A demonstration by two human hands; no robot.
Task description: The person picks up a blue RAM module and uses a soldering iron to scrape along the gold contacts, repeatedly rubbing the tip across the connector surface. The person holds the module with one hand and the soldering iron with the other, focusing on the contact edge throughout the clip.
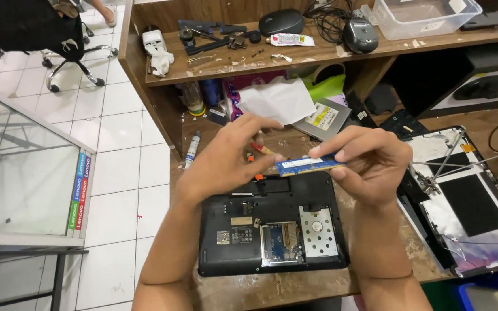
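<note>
A person's left hand (pixel 226 158) and right hand (pixel 370 164) pinch a blue memory module (pixel 309 164) by its ends, lifted above an upturned black laptop (pixel 272 227) on the wooden bench (pixel 272 288). The module looks already out; its bay (pixel 280 242) lies open (cover gone), the drive beside it seated. A stripped screen lid (pixel 468 201) rests to the right.

On the upper shelf (pixel 318 55) lay two computer mice (pixel 281 22), a tangle of black cable (pixel 327 23), a white tube (pixel 292 40) and a clear plastic tub (pixel 425 17). A dismantled laptop lid (pixel 468 201) lay at the right of the worktop (pixel 272 288). A black office chair (pixel 47 34) stood on the white tiled floor (pixel 122 167)
</note>
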